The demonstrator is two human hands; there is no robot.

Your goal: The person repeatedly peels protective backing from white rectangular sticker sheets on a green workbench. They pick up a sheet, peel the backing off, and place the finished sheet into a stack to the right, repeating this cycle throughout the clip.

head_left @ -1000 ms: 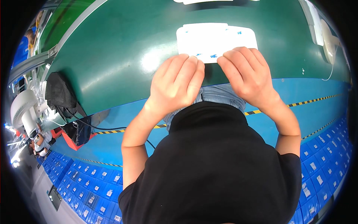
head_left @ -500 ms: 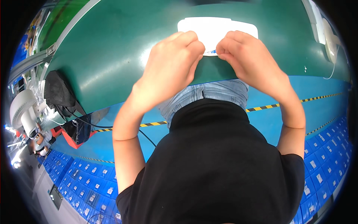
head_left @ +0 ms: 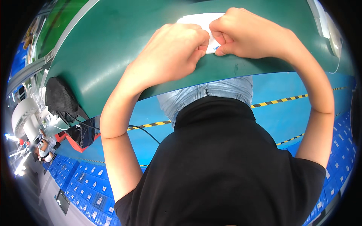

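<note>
A flat white piece (head_left: 200, 19) with rounded corners lies on the green tabletop, with small blue print at its near edge. It looks like a pouch or folded sheet; I cannot tell which. My left hand (head_left: 171, 51) is closed, its thumb and curled fingers at the near left edge of the piece. Opposite it, my right hand (head_left: 252, 35) is also closed, with thumb and bent forefinger pinching near the blue print. Only a narrow gap separates the two hands. Most of the right part of the white piece is hidden behind my right hand.
The green table (head_left: 102, 64) curves along in front of me. A black mesh bag (head_left: 60, 96) hangs at its left edge, near a white fan (head_left: 25, 115). At the far right sits a white corded device (head_left: 333, 39). Rows of blue bins (head_left: 86, 184) stand behind me; a person (head_left: 46, 147) is far left.
My right hand has moved up and left, its elbow swinging outward, and now covers more of the white piece. My left hand has turned flatter and stays at the near edge.
</note>
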